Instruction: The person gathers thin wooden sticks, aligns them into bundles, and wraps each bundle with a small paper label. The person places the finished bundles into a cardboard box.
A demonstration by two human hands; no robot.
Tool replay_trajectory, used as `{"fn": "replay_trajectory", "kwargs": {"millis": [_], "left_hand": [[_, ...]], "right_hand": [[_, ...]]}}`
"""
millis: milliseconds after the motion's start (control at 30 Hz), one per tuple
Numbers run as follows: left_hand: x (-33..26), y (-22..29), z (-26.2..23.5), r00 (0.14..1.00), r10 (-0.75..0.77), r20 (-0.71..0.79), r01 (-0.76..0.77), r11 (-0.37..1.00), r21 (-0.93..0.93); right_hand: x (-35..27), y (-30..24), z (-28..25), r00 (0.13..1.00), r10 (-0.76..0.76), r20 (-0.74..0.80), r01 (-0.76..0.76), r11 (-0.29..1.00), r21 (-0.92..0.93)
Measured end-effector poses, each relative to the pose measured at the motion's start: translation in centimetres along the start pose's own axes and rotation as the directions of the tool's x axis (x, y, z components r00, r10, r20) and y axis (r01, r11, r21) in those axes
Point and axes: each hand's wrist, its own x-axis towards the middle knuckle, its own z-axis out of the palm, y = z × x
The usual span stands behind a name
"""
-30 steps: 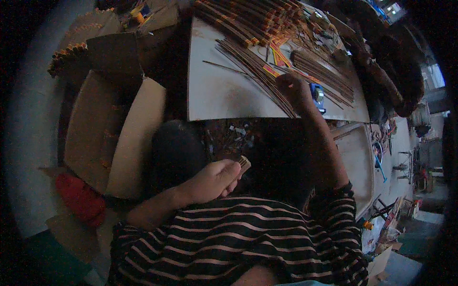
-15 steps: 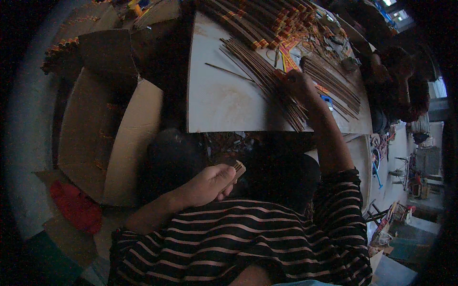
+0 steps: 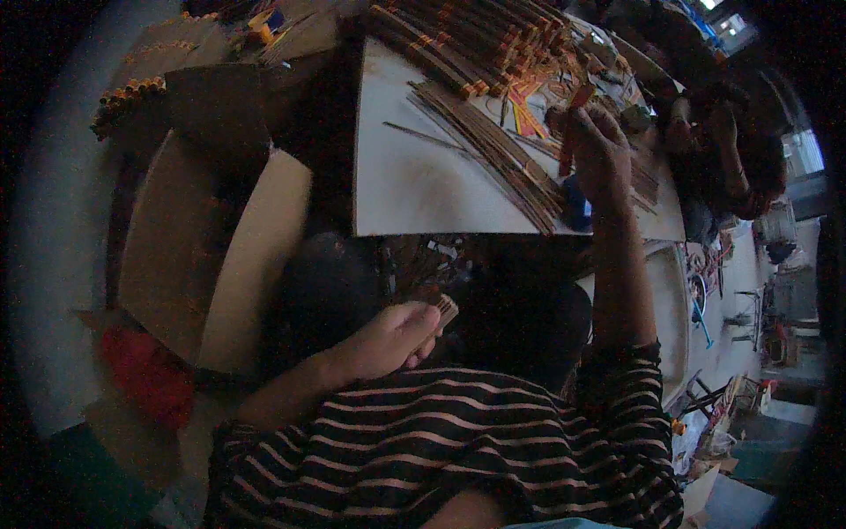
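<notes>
My left hand (image 3: pixel 388 342) is closed round a small bundle of thin sticks (image 3: pixel 448 309), held low in front of my striped shirt; its pale ends stick out past the thumb. Over the right part of the white table (image 3: pixel 410 198), my right hand (image 3: pixel 601 152) is raised with fingers pinched on a narrow reddish-orange strip (image 3: pixel 566 152). Loose brown sticks (image 3: pixel 493 150) lie slantwise on the table, left of that hand. Beside the wrist is a blue object (image 3: pixel 577 210), too dark to make out. More sticks (image 3: pixel 648 181) lie partly behind the right hand.
Brown bundles with red and yellow bands (image 3: pixel 480 48) are piled at the table's back. An open cardboard box (image 3: pixel 251 247) stands left of the table, near a red cloth-like thing (image 3: pixel 145 375). Another person's arm (image 3: pixel 730 159) shows at the far right.
My right hand has risen from the loose sticks and moved right, now with the reddish-orange strip in its fingers. The left hand keeps its bundle in about the same place.
</notes>
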Motion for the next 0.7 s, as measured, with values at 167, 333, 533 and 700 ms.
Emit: {"fn": "replay_trajectory", "kwargs": {"millis": [167,333,533,700], "left_hand": [[-1.1,-0.5,1.4,0.998,0.034,-0.054,-0.032,0.999,0.037],[-2.6,-0.6,3.2,0.997,0.03,-0.073,-0.024,0.995,0.092],[-3.9,0.0,5.1,0.99,0.102,-0.101,-0.088,0.987,0.133],[-4.2,-0.3,5.2,0.986,0.122,-0.111,-0.101,0.979,0.179]], "right_hand": [[-10.1,-0.5,4.0,0.97,0.237,0.055,-0.243,0.952,0.187],[-20.2,-1.2,7.1,0.925,0.36,0.121,-0.361,0.933,-0.017],[-23.4,-1.7,8.4,0.923,0.309,0.229,-0.306,0.951,-0.051],[-23.9,-2.1,9.2,0.959,0.223,0.176,-0.199,0.97,-0.141]]}}
